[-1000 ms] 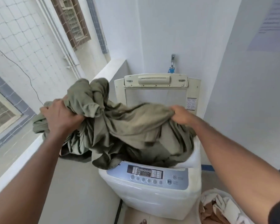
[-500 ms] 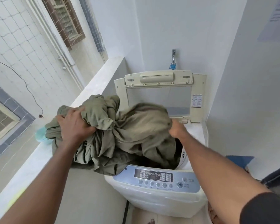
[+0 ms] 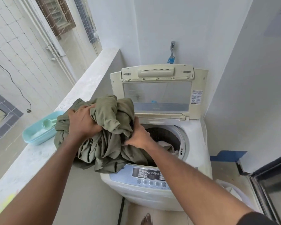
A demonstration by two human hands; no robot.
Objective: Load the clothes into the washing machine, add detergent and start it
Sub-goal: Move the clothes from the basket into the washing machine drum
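The olive-green garment is bunched in a large wad over the left front rim of the top-loading washing machine, its lower folds draping over the front edge beside the control panel and partly onto the concrete ledge. The left hand is clamped on the upper left of the wad; the right hand grips its right side at the mouth of the drum. A pale item lies inside the drum. The lid stands upright and open. On the ledge, just left of the garment, sits a mint-green tub holding a scoop. A tap is fixed on the wall behind.
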